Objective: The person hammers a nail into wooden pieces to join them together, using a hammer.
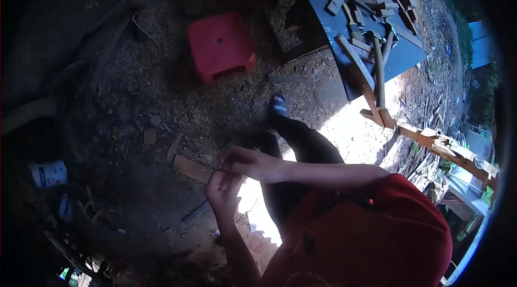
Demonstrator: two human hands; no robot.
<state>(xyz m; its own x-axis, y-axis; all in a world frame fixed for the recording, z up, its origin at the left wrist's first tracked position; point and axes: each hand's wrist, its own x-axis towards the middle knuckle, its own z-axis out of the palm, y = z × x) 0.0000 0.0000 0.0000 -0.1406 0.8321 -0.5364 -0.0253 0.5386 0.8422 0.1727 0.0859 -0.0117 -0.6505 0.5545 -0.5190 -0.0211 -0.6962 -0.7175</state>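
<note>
A short flat piece of wood (191, 169) juts out to the left from between my hands, above the littered ground. My left hand (222, 187) is closed around its near end. Right above it, my right hand (249, 164) has its fingers curled and meets the left hand. What the right fingers hold is hidden by shadow and by the hands themselves. My dark trousers and one sandalled foot (278, 105) show beyond the hands.
A red plastic stool (221, 44) stands ahead. At upper right, a dark table (336, 39) bears many wood offcuts and hammers (379, 60). A wooden beam (431, 141) runs along the right. A white bucket (48, 174) sits far left. Wood scraps and shavings litter the ground.
</note>
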